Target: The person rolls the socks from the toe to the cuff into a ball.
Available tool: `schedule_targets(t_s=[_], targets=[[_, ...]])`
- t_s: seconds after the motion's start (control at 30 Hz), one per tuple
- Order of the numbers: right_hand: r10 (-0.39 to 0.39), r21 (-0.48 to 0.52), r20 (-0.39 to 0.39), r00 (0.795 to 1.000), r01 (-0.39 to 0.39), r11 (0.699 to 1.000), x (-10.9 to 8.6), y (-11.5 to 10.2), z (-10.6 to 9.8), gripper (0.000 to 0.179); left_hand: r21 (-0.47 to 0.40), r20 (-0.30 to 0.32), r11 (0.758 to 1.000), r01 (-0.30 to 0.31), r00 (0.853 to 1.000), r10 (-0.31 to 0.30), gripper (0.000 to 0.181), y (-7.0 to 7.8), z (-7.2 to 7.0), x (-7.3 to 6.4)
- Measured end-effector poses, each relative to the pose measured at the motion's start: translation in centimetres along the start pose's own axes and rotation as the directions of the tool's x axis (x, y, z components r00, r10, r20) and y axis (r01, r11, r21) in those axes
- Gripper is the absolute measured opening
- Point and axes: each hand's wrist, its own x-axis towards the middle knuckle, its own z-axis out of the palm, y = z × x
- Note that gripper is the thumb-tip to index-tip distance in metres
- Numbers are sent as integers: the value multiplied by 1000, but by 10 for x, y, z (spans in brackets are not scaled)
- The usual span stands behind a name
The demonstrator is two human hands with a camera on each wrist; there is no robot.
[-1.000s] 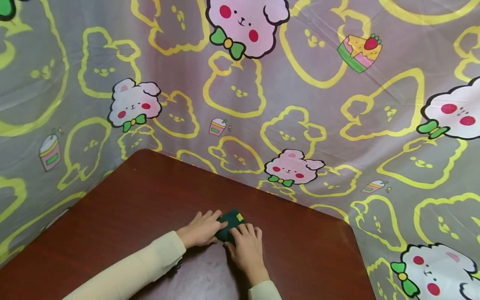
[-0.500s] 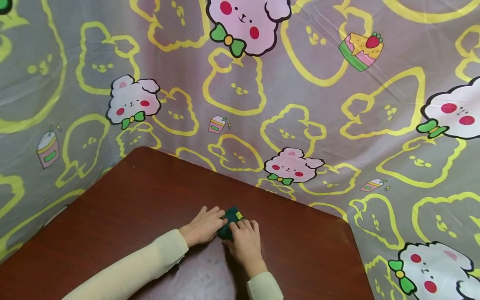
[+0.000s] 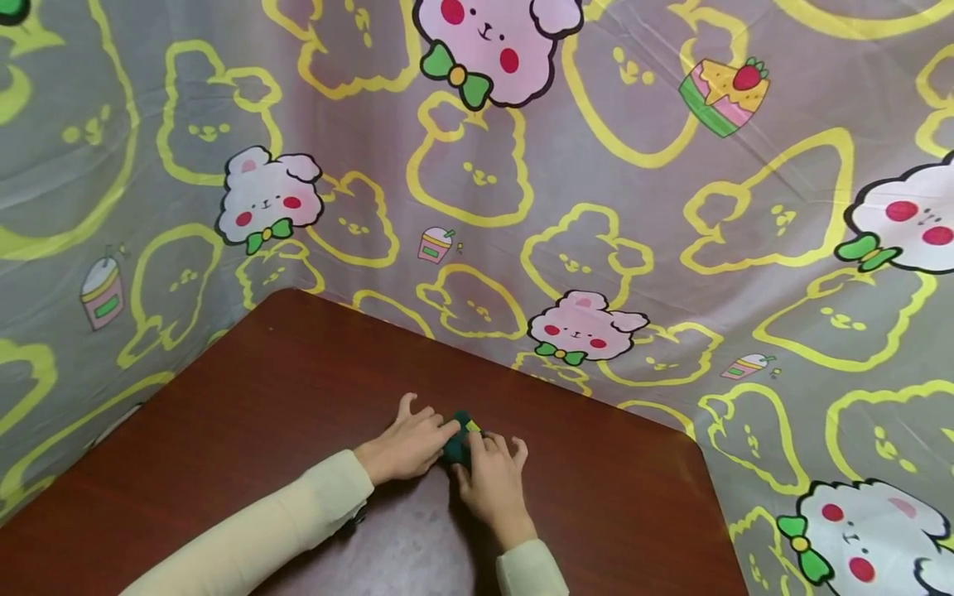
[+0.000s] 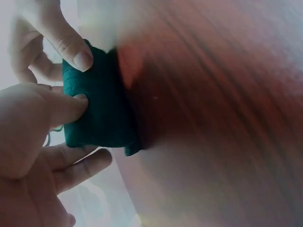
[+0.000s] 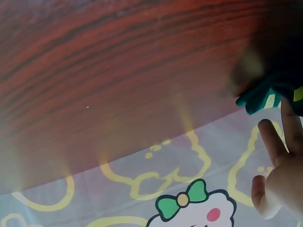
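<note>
A small dark green cloth, folded into a thick bundle with a yellow patch at its far right edge, is between the two hands on the table. My left hand pinches its left side. From the right, my right hand pinches the other side. In the left wrist view both thumbs press on the near face of the cloth, with fingers behind it. A loose flap of cloth shows in the right wrist view, where much of the bundle is dark or cut off.
The reddish-brown table has rounded far corners. Behind it and at both sides hangs a grey curtain printed with cartoon rabbits. A small dark item shows under the left sleeve.
Both hands have drawn closer together, and the green cloth between them looks narrower and thicker. Some outer fingers have lifted off. The head view has shifted slightly.
</note>
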Motion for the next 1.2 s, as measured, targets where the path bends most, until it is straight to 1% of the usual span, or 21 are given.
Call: schedule_targets(t_s=[0.13, 0.23, 0.3, 0.4, 0.5, 0.7, 0.77, 0.83, 1.03, 1.2], targets=[[41, 61, 73, 997, -45, 997, -2, 0, -7, 35, -32, 57, 999, -5, 998, 6, 26, 2, -7, 0], [64, 114, 133, 989, -80, 990, -2, 0, -11, 27, -76, 87, 997, 13, 996, -7, 25, 1, -12, 1], [83, 144, 168, 982, -108, 984, -1, 0, -12, 23, -93, 100, 995, 24, 995, -15, 27, 1, -14, 2], [118, 157, 194, 974, -150, 976, -1, 0, -12, 19, -83, 103, 996, 17, 995, -8, 29, 1, -14, 4], [145, 133, 192, 971, -172, 976, -3, -1, -11, 19, -62, 84, 998, 0, 996, 6, 29, 2, -13, 5], [164, 41, 114, 980, -169, 985, -4, -2, -7, 21, -52, -9, 999, 5, 1000, -5, 28, 1, -7, 7], [182, 19, 103, 978, -185, 983, -3, -2, -7, 22, -48, -34, 999, 2, 999, -3, 26, 0, -5, 8], [206, 9, 108, 973, -208, 978, -3, -2, -8, 24, -51, -47, 999, -1, 999, -1, 24, -1, -3, 9], [255, 26, 151, 955, -261, 965, -3, -1, -5, 25, -64, -37, 998, 8, 999, -10, 20, 1, 2, 11], [273, 37, 151, 950, -281, 959, -2, -1, -4, 28, -76, 2, 997, 22, 1000, -22, 25, 1, 4, 14]])
